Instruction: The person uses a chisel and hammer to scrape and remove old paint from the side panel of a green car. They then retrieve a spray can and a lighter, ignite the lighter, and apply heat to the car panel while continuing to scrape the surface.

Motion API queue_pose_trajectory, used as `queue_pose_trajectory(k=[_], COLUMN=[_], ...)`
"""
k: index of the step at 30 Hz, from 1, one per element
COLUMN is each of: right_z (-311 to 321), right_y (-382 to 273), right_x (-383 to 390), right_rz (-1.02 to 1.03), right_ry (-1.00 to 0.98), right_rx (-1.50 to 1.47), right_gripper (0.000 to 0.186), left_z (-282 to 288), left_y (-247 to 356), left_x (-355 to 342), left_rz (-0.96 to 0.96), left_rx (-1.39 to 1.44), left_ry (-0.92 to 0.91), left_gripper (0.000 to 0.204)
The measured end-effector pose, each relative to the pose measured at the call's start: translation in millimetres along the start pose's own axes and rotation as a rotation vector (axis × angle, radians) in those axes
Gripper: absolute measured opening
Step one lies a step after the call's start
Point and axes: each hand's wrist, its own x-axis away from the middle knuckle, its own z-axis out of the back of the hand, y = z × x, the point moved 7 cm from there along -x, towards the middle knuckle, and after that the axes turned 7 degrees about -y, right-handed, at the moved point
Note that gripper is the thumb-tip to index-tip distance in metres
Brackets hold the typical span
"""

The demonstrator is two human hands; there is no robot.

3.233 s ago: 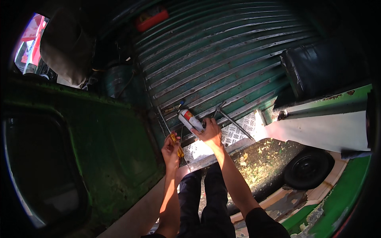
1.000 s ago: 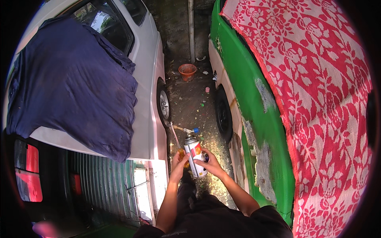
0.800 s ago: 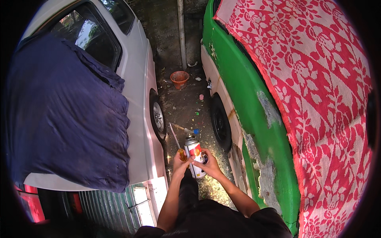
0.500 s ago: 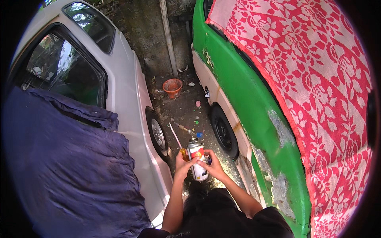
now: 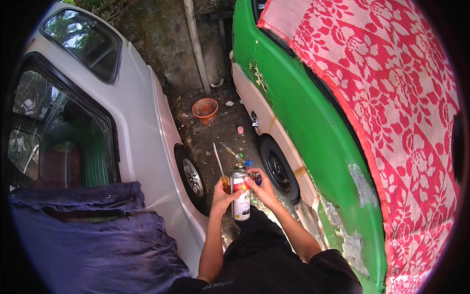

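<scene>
My left hand (image 5: pixel 223 196) grips a long tool with a yellow handle (image 5: pixel 224 182) and pale shaft, its thumb against a white-and-red aerosol-type can (image 5: pixel 240 206). My right hand (image 5: pixel 262 190) holds the can's upper right side, with a small dark object (image 5: pixel 257 180) among its fingers. A brass-coloured torch fitting (image 5: pixel 231 152) with a blue part (image 5: pixel 248 162) sits above the can's metal top; whether it is attached is unclear. The can is upright between both hands, in front of my dark clothing.
A white van (image 5: pixel 139 127) with blue cloth (image 5: pixel 88 245) stands left. A peeling green vehicle (image 5: pixel 289 98) under red patterned cloth (image 5: pixel 387 122) stands right. Between them lie an orange pot (image 5: pixel 204 110), a pink container (image 5: pixel 240 130) and debris, before a stained wall (image 5: pixel 161 39) with a pole (image 5: pixel 197 49).
I have turned from the vehicle's ribbed floor to the passage between the vehicles. Both hands still hold the can and tool; my right hand now sits higher on the can.
</scene>
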Motion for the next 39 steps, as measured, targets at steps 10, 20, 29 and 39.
queue_pose_trajectory(k=[10,20,29,39], right_z=[14,22,37,69], right_y=[33,-21,-14,-89], right_x=[-123,-216,-244,-281], right_rz=[-0.229,-0.118,-0.189,-0.093], right_ry=[0.025,0.083,0.174,0.610], right_rx=[-0.246,-0.249,-0.394,0.359], right_gripper=[0.036,0.040,0.042,0.043], left_z=[15,27,44,50], left_y=[63,117,123,152], left_x=[-144,-238,-284,-330], left_rz=[0.003,-0.063,-0.090,-0.094], left_rx=[-0.119,-0.495,-0.464,-0.619], left_ry=[-0.133,-0.125,-0.203,-0.324], left_gripper=[0.055,0.083,0.074,0.074])
